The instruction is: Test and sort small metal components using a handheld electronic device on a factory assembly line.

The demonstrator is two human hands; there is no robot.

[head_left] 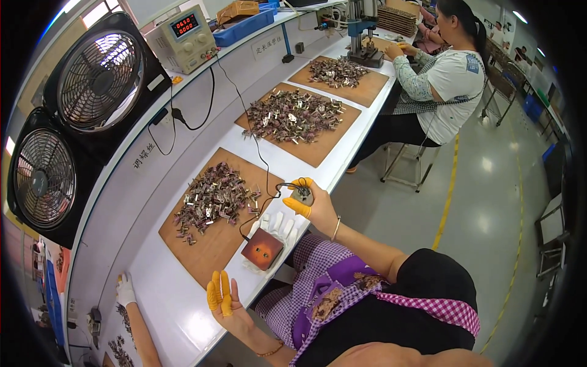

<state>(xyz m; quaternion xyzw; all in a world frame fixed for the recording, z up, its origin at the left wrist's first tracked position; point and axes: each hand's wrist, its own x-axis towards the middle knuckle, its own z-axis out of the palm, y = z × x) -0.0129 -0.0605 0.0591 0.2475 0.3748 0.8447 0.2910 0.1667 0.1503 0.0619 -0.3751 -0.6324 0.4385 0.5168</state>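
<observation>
Yellow finger cots cover several fingers of my left hand (229,303), which is raised open at the table's front edge, holding nothing. My right hand (318,211), also in yellow finger cots, grips a small grey roundish piece (302,195) with black wires looping from it; its exact kind I cannot make out. Between my hands a reddish-brown box (262,249) with two small holes lies on a white glove (280,226). Beyond it, a heap of small metal parts with purplish bits (214,199) covers part of a brown board (183,248).
Two more boards carry heaps of metal parts (296,116) farther along the table. A power supply (181,33) and black fans (101,73) stand at the back left. A co-worker (446,79) sits at a press (365,37). Another person's gloved hand (125,290) reaches in at lower left.
</observation>
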